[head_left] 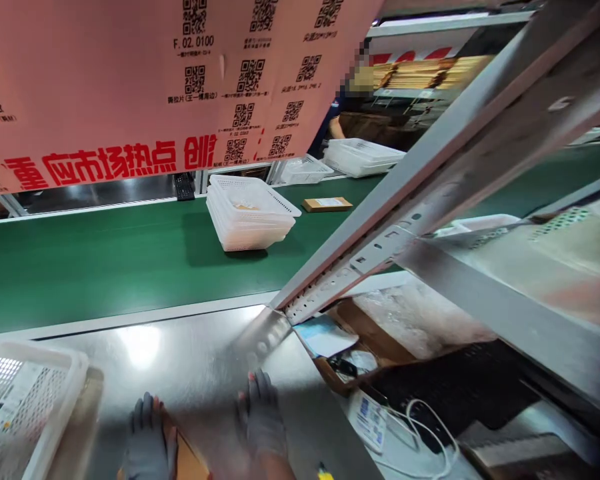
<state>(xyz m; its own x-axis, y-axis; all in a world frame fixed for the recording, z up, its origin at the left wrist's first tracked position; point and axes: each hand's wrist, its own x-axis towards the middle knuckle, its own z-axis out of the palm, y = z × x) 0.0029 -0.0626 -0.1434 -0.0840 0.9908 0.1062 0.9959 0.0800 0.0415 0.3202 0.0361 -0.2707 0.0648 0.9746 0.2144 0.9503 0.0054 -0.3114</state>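
The grey-gloved left hand [147, 440] grips a flat brown cardboard packet [187, 460] at the near edge of the shiny steel desk [200, 360]. The gloved right hand [263, 417] rests just beside it, fingers released. A white mesh plastic basket [20, 400] stands left; a slanted grey metal rack post [380, 227] rises at right.

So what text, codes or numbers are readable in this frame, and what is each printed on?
"F. 02. 0100": pink sign board, above a QR code.
"重 应市场热点 创": large red characters along the board's lower edge, cut off at both ends.
Small captions under the other QR codes: too small to read.
Label on the flat brown package on the green belt: blurred.
Paper in the white basket: blurred.
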